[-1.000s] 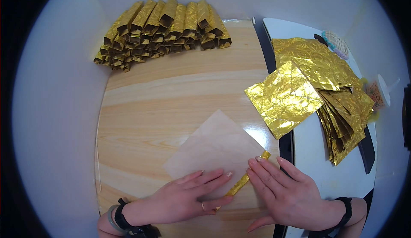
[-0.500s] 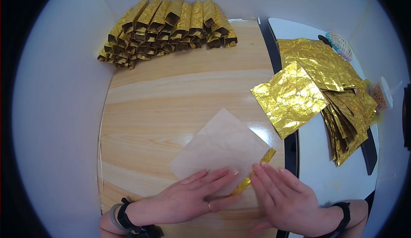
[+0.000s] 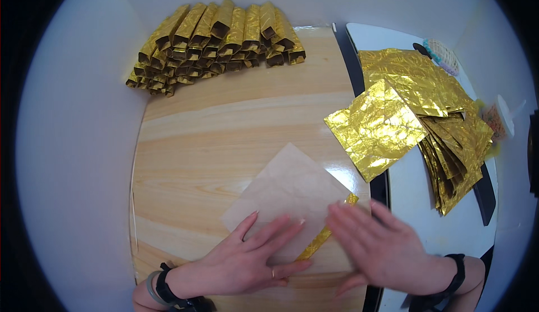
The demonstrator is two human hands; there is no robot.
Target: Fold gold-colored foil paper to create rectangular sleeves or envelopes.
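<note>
**Both palms down on the pale sheet**

While the wooden board point(image 3: 224, 143) fills the middle of the view, both hands are flat at its near edge, pressing on a square sheet point(image 3: 286, 191) lying pale side up and turned like a diamond. The left hand point(image 3: 252, 256) is spread wide, fingers point(image 3: 278, 230) fanned over the sheet's lower left part, gripping nothing, a ring on one finger. The right hand point(image 3: 382, 247) is open too, palm down, fingers together, covering the sheet's right corner. Between the two hands runs a narrow gold strip point(image 3: 323, 236), a folded-over edge showing the sheet's shiny side, slanting up to the right; both hands touch the paper just beside it.

At the far end of the board, a heap of folded gold paper pieces point(image 3: 219, 37) sits packed in rows. Off to the right, on a white surface point(image 3: 443, 222), there's a loose stack of flat gold foil sheets point(image 3: 415, 104), the top one overhanging toward the board.
</note>
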